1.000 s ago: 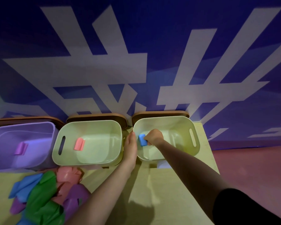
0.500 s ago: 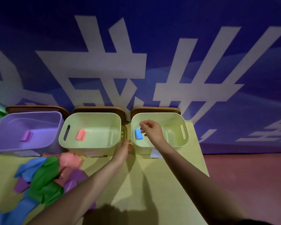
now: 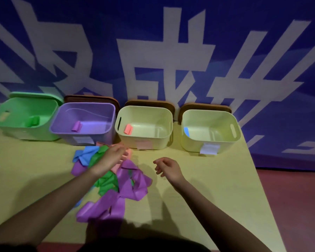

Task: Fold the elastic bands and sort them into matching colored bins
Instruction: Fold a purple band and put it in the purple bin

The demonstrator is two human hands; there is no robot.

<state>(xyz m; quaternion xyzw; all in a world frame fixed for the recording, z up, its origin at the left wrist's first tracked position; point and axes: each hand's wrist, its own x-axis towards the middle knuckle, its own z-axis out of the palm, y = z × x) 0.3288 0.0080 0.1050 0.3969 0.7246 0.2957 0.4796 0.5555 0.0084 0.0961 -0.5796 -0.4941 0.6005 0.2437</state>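
Bands [image 3: 115,180] lie piled; left hand [image 3: 109,157], loosely spread, now hovers over them, right hand [image 3: 168,168] withdrawn from bin [image 3: 209,131], relaxed, empty.

A yellow worktop [image 3: 198,179] carries four open bins along its far edge: a green bin [image 3: 25,122], purple bin [image 3: 84,124], and two pale yellow bins [image 3: 145,128] [image 3: 210,131]. A heap of loose coloured elastic bands [image 3: 120,182] lies before them.

bands [image 3: 116,180]: loose heap, table | bins [image 3: 144,127]: one folded band each, apparently
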